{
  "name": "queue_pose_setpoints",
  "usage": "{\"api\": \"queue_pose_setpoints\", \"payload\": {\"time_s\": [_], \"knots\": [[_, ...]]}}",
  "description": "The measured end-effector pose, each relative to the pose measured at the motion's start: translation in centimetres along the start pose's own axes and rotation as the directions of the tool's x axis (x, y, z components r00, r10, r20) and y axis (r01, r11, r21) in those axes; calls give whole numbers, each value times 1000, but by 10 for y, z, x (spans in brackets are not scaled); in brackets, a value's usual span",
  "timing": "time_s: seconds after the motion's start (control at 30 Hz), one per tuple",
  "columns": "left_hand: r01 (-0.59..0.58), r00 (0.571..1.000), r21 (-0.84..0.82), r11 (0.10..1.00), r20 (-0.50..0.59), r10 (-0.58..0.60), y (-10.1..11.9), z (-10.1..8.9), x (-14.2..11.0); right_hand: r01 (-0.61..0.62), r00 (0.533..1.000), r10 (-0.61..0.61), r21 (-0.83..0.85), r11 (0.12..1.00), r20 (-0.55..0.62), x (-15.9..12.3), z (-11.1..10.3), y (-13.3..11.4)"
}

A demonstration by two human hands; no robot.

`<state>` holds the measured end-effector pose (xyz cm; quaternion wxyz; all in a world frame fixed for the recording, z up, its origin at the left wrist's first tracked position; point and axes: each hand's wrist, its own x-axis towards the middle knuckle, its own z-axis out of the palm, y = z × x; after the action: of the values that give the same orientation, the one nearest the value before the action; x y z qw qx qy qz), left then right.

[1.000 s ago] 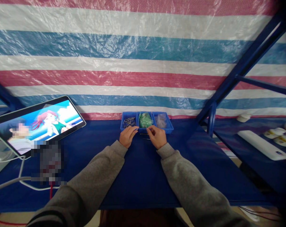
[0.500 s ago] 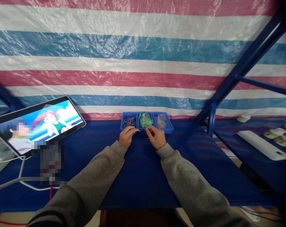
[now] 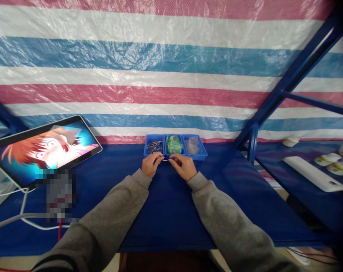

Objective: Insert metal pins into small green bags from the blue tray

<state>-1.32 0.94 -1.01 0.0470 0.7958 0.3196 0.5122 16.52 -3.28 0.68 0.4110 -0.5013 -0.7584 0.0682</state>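
Observation:
Between my two hands runs a thin pale rod point(image 3: 165, 160), too small to name more exactly. My left hand point(image 3: 151, 165) pinches its left end between thumb and finger. At the right end, the fingertips of my right hand point(image 3: 184, 167) are closed on the same rod. Just behind the hands stand three joined blue bins. The left bin point(image 3: 145, 148) contains many small dark and silvery screw-like pieces point(image 3: 155, 147). Green plastic pieces point(image 3: 174, 145) fill the middle one, and clear plastic pieces point(image 3: 192, 145) lie in the right one.
A tablet point(image 3: 50, 149) showing a cartoon leans at the left, with cables and a blurred-out object point(image 3: 60, 194) before it. Blue frame bars point(image 3: 253, 143) rise at the right. Beyond them, a side table carries a long white box point(image 3: 313, 173) and several rolls point(image 3: 327, 159).
My right hand has moved slightly left and down, its fingertips meeting the rod that my left hand holds. The hands are now joined by the rod. The tablet's picture has changed.

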Motion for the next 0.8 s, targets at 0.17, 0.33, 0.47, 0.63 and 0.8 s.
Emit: {"api": "queue_pose_setpoints", "payload": {"time_s": [0.17, 0.33, 0.47, 0.63, 0.8], "knots": [[-15, 1000, -8, 1000, 3, 15, 1, 0, 0, 16, 999, -17, 19, 1000, 42, -1, 3, 2], [-23, 1000, -3, 1000, 0, 23, 2, -1, 0, 28, 998, -29, 31, 999, 48, -1, 4, 2], [-28, 1000, -8, 1000, 2, 28, 3, -2, 0, 35, 997, -37, 26, 999, 75, -1, 4, 0], [-38, 999, -8, 999, 15, 38, 6, -4, 1, 10, 999, -9, -15, 1000, 31, -1, 0, 0], [-100, 995, -34, 994, 16, 100, 7, -4, 3, -29, 999, 28, -26, 999, -25, 0, -2, 1]]}}
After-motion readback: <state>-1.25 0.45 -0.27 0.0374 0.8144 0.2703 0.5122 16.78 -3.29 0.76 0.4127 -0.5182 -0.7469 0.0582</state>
